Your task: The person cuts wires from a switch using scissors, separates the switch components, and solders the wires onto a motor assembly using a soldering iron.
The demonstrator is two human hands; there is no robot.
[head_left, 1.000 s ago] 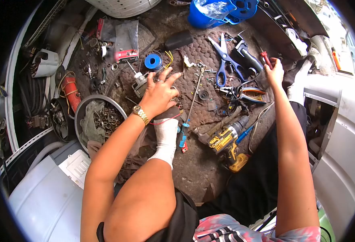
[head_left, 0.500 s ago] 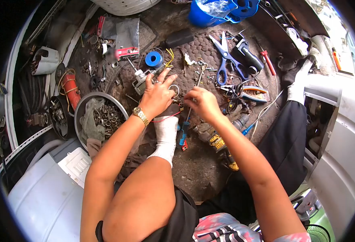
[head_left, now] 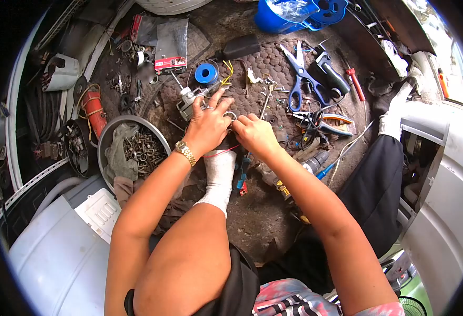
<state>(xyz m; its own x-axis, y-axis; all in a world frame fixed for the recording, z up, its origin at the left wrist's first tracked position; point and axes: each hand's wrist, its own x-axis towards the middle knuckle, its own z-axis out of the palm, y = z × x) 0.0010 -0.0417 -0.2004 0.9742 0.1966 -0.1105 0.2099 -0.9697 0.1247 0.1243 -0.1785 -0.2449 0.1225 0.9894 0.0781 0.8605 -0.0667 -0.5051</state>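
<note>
My left hand point(head_left: 207, 125) lies over a grey metal motor-like part point(head_left: 187, 107) with a thin shaft, its fingers bent around the near side. Close against it, my right hand point(head_left: 254, 136) is closed, thumb and fingertips pinched beside a small metal ring point(head_left: 232, 115). What sits in that pinch is hidden. A thin red wire point(head_left: 222, 152) runs below both hands, across the top of the white sock point(head_left: 220, 176). Just under my right hand is a blue-handled screwdriver point(head_left: 243, 173). Yellow wires point(head_left: 227, 72) and a blue spool point(head_left: 206, 73) lie beyond the part.
Blue scissors point(head_left: 301, 79), orange-and-grey pliers point(head_left: 336, 125) and a yellow power drill point(head_left: 310, 164) lie to the right. On the left stands a round bowl point(head_left: 102, 158) holding bolts. A blue bucket point(head_left: 273, 23) is at the back, and a red-handled tool point(head_left: 356, 84) at the right.
My right hand has moved left and slightly down, up against my left hand at the metal ring. My left hand stays on the grey part. The whole view has shifted slightly.
</note>
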